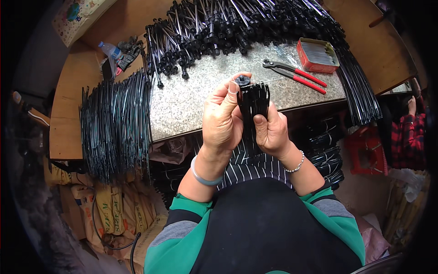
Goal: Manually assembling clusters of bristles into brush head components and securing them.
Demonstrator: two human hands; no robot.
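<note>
Both of my hands meet just above the front edge of the table. My left hand (220, 122) is closed around a round black plastic hub (242, 80), its thumb pressed against the hub's left side. A thin wire seems to run off from beside the hub. Below it hangs a bundle of black umbrella ribs (253, 99), looped ends upward. My right hand (275, 132) grips that bundle from the right, thumb in front. The lower part of the ribs fades against my dark striped apron (255, 172).
Red-handled pliers (296, 75) and a red box of thin wires (319, 55) lie on the speckled tabletop (182, 109). Metal rods with black fittings (214, 27) pile up behind. Black ribs (116, 128) overhang the left edge. Another person's plaid sleeve (408, 141) shows far right.
</note>
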